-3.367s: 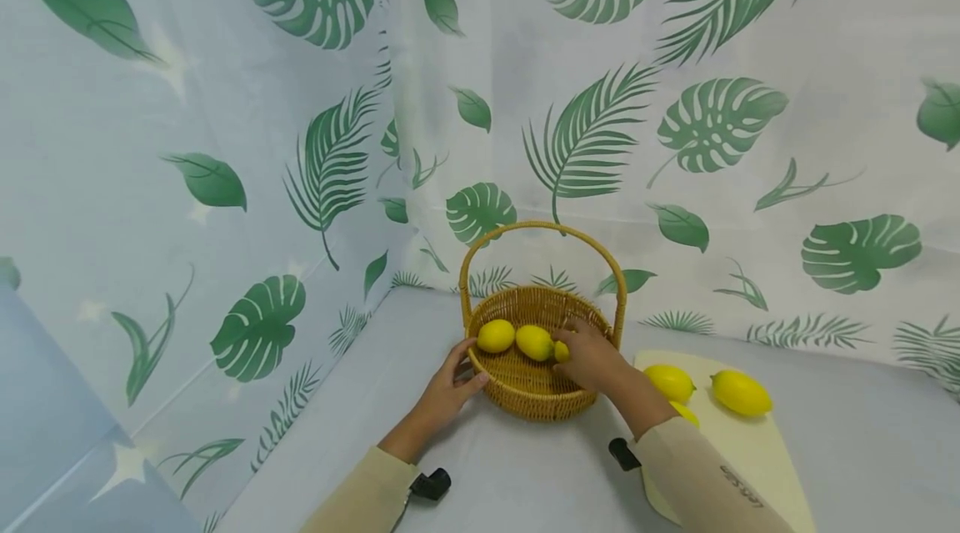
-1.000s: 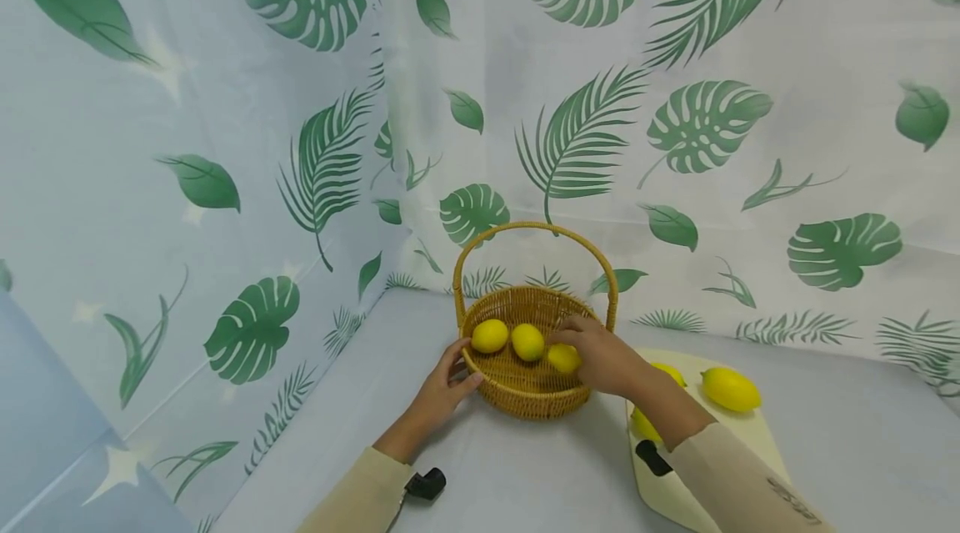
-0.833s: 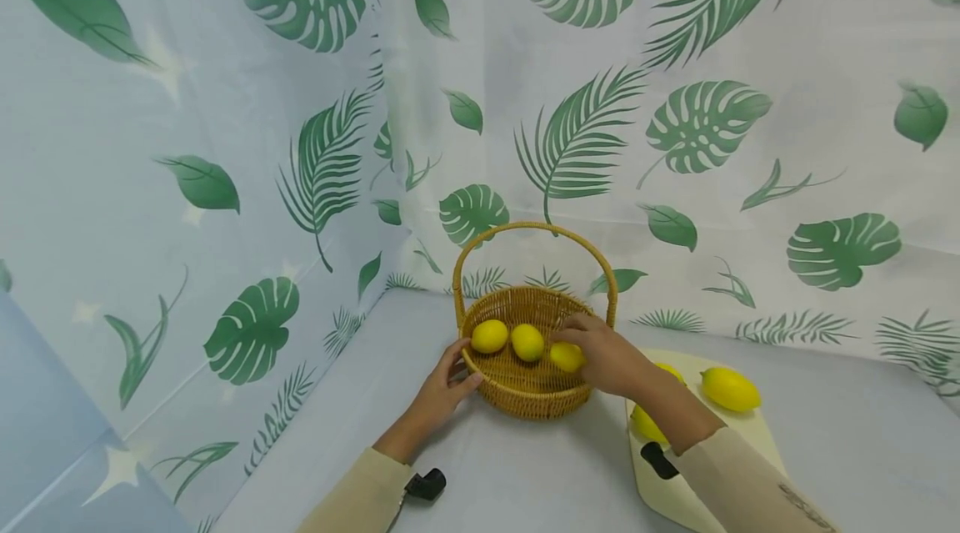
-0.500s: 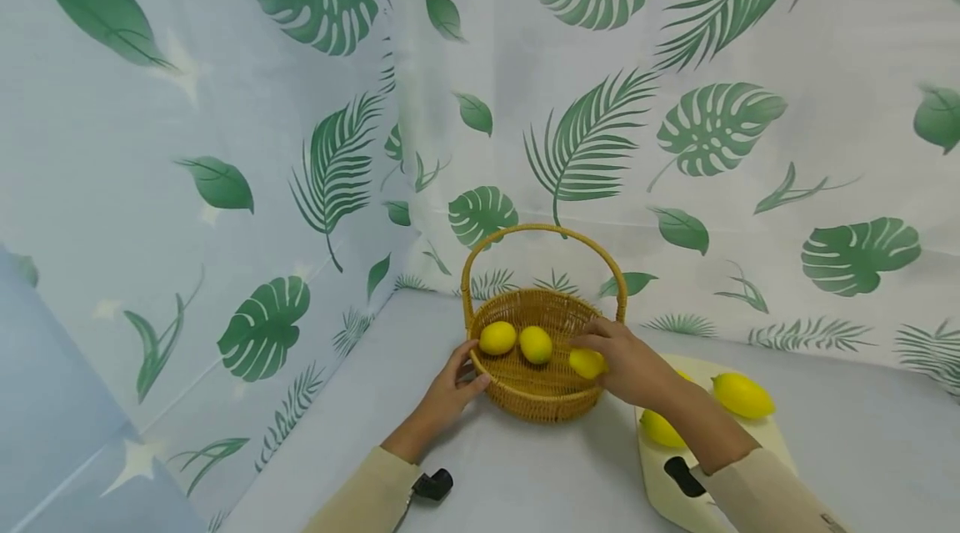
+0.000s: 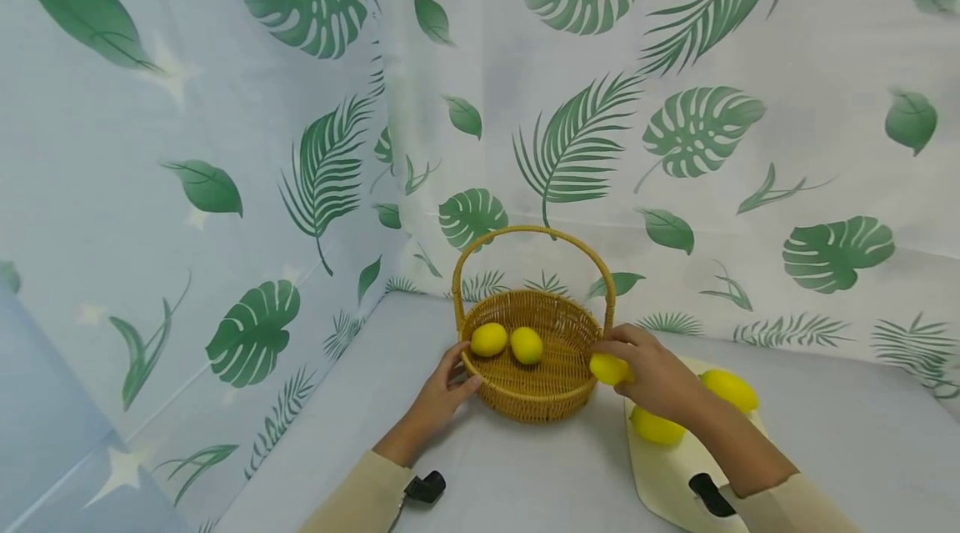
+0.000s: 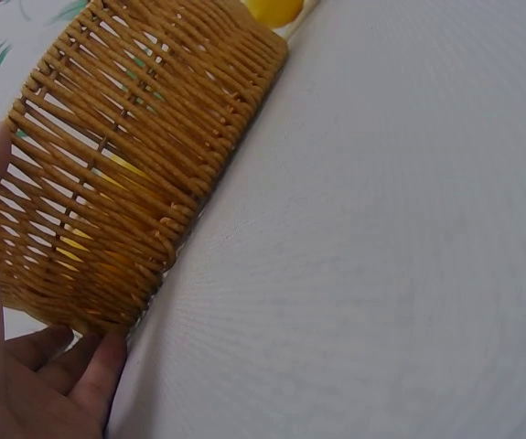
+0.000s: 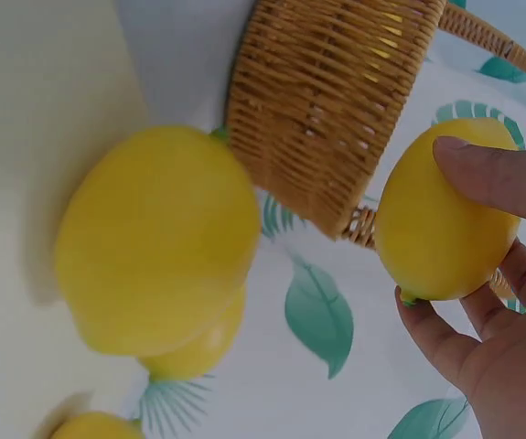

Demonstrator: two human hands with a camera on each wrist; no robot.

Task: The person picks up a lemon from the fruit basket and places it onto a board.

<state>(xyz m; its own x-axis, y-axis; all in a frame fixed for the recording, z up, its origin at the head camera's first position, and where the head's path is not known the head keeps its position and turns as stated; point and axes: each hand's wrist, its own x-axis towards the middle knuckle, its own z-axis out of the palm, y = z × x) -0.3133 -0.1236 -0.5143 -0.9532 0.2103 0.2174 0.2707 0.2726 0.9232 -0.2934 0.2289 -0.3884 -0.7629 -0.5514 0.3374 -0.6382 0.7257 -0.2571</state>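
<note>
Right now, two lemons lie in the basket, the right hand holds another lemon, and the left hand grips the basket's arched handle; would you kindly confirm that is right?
Not quite: the head view shows the left hand holding the basket by its side, not by the handle. Two lemons do lie inside, and the right hand holds another lemon.

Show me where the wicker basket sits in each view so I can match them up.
Head: wicker basket below centre, slightly right.
Left wrist: upper left, with the left hand against it.
Right wrist: top, right of centre, above the held lemon's left.
Shared landmark: green leaf-print backdrop.
</note>
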